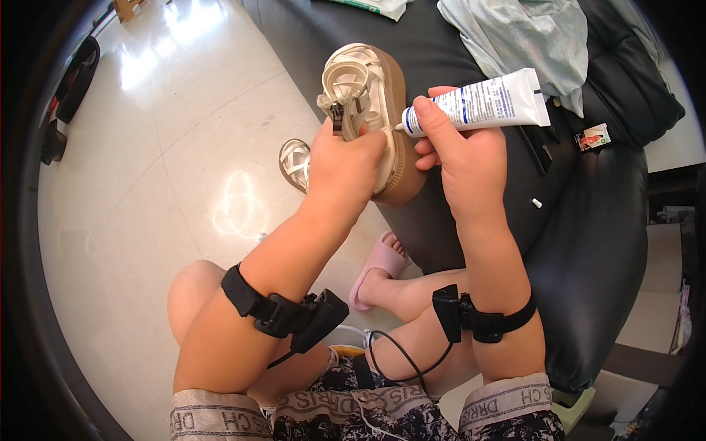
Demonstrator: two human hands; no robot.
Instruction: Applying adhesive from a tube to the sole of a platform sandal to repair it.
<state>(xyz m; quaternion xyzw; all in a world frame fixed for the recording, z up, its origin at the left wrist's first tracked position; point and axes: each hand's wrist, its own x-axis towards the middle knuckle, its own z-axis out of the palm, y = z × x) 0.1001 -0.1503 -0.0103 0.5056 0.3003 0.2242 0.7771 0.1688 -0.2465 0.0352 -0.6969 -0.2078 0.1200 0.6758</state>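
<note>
My left hand (pixel 342 163) is closed round a cream strappy sandal (pixel 393 95) with a thick tan platform sole, holding it up with the toe pointing away from me. Between the fingers of my right hand (pixel 471 165) is a white squeeze tube (pixel 482 103) with blue print, tilted a little. Its narrow nozzle is at the edge of the sandal's footbed, close to my left thumb; whether it touches is too fine to tell. A second strappy sandal (pixel 294 163) shows on the floor, partly hidden behind my left hand.
A black sofa (pixel 471 220) lies ahead and to the right. On it are a small white cap (pixel 537 203), a pale patterned cloth (pixel 526 40) and a small picture box (pixel 593 137). A pink slipper (pixel 379 268) is on my foot. Black straps with cabled devices circle both forearms.
</note>
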